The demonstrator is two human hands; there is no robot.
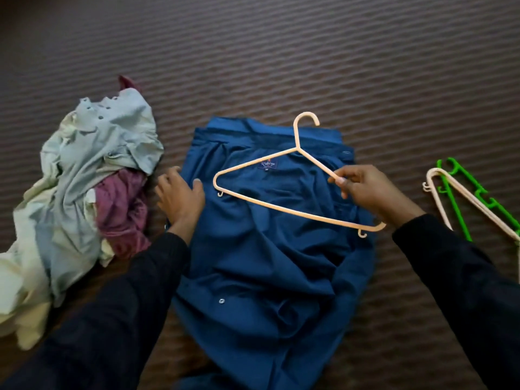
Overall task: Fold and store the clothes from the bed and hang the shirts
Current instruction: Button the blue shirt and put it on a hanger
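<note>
A blue shirt lies spread open on the bed, collar away from the person; the right hand pinches one arm of a cream hanger held over the collar; the left hand rests on the shirt's left edge, fingers fairly straight, holding nothing; crumpled clothes lie left; spare hangers lie right.

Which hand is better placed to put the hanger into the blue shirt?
Right hand: it already grips the cream hanger above the blue shirt. The left hand rests on the shirt's edge.
</note>
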